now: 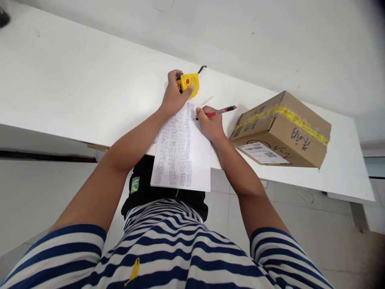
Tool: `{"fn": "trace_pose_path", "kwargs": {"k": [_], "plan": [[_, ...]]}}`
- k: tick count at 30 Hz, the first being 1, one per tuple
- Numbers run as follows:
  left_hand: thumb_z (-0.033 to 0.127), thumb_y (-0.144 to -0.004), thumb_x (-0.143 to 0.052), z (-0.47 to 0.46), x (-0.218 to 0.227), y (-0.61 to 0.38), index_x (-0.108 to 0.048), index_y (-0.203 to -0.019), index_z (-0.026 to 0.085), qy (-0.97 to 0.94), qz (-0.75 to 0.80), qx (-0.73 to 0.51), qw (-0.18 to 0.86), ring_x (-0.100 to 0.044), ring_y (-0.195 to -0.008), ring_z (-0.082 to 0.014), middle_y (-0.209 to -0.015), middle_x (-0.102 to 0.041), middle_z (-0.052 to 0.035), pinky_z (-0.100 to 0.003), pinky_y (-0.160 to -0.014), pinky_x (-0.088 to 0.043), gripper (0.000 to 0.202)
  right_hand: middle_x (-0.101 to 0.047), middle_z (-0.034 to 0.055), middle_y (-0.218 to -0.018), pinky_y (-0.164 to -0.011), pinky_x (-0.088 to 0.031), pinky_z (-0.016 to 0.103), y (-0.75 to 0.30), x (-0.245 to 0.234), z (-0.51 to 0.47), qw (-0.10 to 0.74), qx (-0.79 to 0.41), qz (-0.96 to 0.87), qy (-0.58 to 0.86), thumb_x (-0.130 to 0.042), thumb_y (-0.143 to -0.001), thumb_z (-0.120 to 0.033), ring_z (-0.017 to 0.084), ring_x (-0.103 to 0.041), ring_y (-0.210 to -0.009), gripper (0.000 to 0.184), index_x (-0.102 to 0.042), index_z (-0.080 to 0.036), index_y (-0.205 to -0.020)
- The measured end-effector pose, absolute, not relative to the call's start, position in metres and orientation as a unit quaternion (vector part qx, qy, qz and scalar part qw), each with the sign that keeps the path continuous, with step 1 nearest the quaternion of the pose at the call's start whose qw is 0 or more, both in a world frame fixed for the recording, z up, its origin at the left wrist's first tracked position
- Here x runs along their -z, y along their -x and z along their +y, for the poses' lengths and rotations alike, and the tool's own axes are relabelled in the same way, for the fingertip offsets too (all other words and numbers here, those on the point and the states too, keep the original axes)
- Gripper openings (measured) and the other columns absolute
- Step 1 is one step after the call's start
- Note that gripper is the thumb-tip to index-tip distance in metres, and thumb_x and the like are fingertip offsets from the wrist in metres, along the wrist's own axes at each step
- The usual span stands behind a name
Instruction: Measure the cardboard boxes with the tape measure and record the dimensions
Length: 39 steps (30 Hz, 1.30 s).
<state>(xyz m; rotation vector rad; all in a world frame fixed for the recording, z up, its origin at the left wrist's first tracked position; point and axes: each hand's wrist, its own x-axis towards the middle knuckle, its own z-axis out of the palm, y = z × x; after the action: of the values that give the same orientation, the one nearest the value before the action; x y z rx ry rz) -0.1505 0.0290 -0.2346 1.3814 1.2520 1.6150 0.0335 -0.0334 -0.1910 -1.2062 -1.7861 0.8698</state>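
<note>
My left hand point(177, 91) is closed round a yellow tape measure point(194, 82) with a red button and a black strap, just beyond the top of the paper. In my right hand point(212, 125) is a red and black pen point(221, 111), its tip down on the sheet of paper point(200, 160) near the upper right. Rows of dense handwriting in blue-grey ink cover much of the sheet. The paper's lower part hangs past the table's front edge, over my lap.
A taped cardboard box point(279, 130) with a shipping label stands to the right of my right arm. The white table point(90, 80) runs along a pale wall. A dark object point(3, 17) shows at the far left corner.
</note>
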Motion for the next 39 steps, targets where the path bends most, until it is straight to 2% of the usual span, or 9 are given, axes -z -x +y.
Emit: {"fn": "trace_pose_path", "kwargs": {"k": [3,7,12,15,21,25,28,33,39], "plan": [[0.041,-0.087,-0.084,0.022,0.226,0.151,-0.042,-0.126,0.031,-0.526,0.492,-0.612,0.325,-0.066,-0.126,-0.0244,-0.131,-0.058,-0.0082,-0.043,-0.107,-0.056,0.058,-0.056,-0.0022,-0.068,-0.075,-0.047,0.033,-0.031,0.192,-0.036,0.412,-0.289,-0.697,0.511,-0.054,-0.101,-0.050,0.016,-0.054,-0.071,0.041,-0.056,-0.024,-0.070],[0.026,-0.083,-0.083,0.005,0.203,0.154,-0.041,-0.125,0.028,-0.490,0.543,-0.611,0.303,-0.065,-0.123,-0.0233,-0.131,-0.058,-0.0106,-0.040,-0.108,-0.055,0.059,-0.070,0.0088,-0.115,-0.094,-0.050,0.036,-0.023,0.187,-0.036,0.387,-0.178,-0.724,0.543,-0.049,-0.102,-0.038,0.023,-0.065,-0.105,0.028,-0.072,-0.023,-0.108],[0.030,-0.083,-0.078,-0.013,0.177,0.164,-0.042,-0.128,0.028,-0.507,0.534,-0.646,0.200,-0.066,-0.120,-0.0199,-0.134,-0.059,-0.0096,-0.035,-0.107,-0.054,0.058,-0.060,0.0209,-0.153,-0.102,-0.051,0.049,-0.011,0.171,-0.034,0.212,-0.093,-0.775,0.589,-0.038,-0.094,-0.008,0.034,-0.064,-0.124,0.063,-0.055,-0.021,-0.154],[0.035,-0.080,-0.080,-0.024,0.160,0.168,-0.044,-0.127,0.026,-0.519,0.530,-0.650,0.167,-0.066,-0.118,-0.0202,-0.133,-0.061,-0.0103,-0.036,-0.107,-0.054,0.059,-0.043,0.0217,-0.171,-0.112,-0.049,0.057,-0.011,0.160,-0.042,0.239,-0.069,-0.788,0.562,-0.041,-0.096,-0.011,0.037,-0.055,-0.145,0.069,-0.042,-0.020,-0.164],[0.052,-0.069,-0.089,-0.083,0.099,0.138,-0.043,-0.119,0.031,-0.564,0.426,-0.666,0.239,-0.069,-0.102,-0.0192,-0.118,-0.060,-0.0056,-0.036,-0.090,-0.060,0.071,-0.048,0.0194,-0.167,-0.123,-0.045,0.062,-0.047,0.136,-0.081,0.370,0.020,-0.819,0.438,-0.052,-0.104,-0.041,0.033,-0.041,-0.161,0.049,-0.057,-0.025,-0.149],[0.073,-0.067,-0.085,-0.137,0.055,0.100,-0.038,-0.115,0.035,-0.608,0.350,-0.529,0.477,-0.071,-0.083,-0.0174,-0.103,-0.064,-0.0008,-0.035,-0.071,-0.063,0.077,-0.067,0.0098,-0.145,-0.121,-0.048,0.063,-0.103,0.118,-0.109,0.414,0.060,-0.820,0.390,-0.068,-0.096,-0.049,0.033,-0.058,-0.146,0.029,-0.072,-0.041,-0.123],[0.073,-0.065,-0.087,-0.154,0.035,0.073,-0.038,-0.112,0.035,-0.626,0.307,-0.452,0.557,-0.072,-0.079,-0.0161,-0.103,-0.066,0.0001,-0.032,-0.064,-0.061,0.078,-0.076,0.0079,-0.127,-0.102,-0.062,0.052,-0.151,0.105,-0.129,0.413,0.065,-0.808,0.415,-0.069,-0.095,-0.049,0.029,-0.073,-0.121,0.015,-0.078,-0.043,-0.106],[0.077,-0.065,-0.085,-0.135,0.028,0.025,-0.044,-0.102,0.029,-0.613,0.307,-0.398,0.610,-0.073,-0.077,-0.0155,-0.090,-0.071,0.0010,-0.031,-0.067,-0.061,0.074,-0.081,0.0130,-0.124,-0.075,-0.062,0.038,-0.210,0.087,-0.160,0.397,0.082,-0.761,0.506,-0.061,-0.096,-0.065,0.023,-0.075,-0.088,0.038,-0.080,-0.035,-0.109],[0.063,-0.078,-0.085,-0.079,0.031,0.006,-0.054,-0.084,0.022,-0.600,0.387,-0.379,0.588,-0.060,-0.056,-0.0073,-0.073,-0.070,0.0027,-0.026,-0.062,-0.053,0.052,-0.077,0.0139,-0.137,-0.072,-0.062,0.037,-0.267,0.084,-0.162,0.498,0.037,-0.678,0.539,-0.056,-0.095,-0.074,0.025,-0.077,-0.095,0.064,-0.069,-0.028,-0.138]]}}
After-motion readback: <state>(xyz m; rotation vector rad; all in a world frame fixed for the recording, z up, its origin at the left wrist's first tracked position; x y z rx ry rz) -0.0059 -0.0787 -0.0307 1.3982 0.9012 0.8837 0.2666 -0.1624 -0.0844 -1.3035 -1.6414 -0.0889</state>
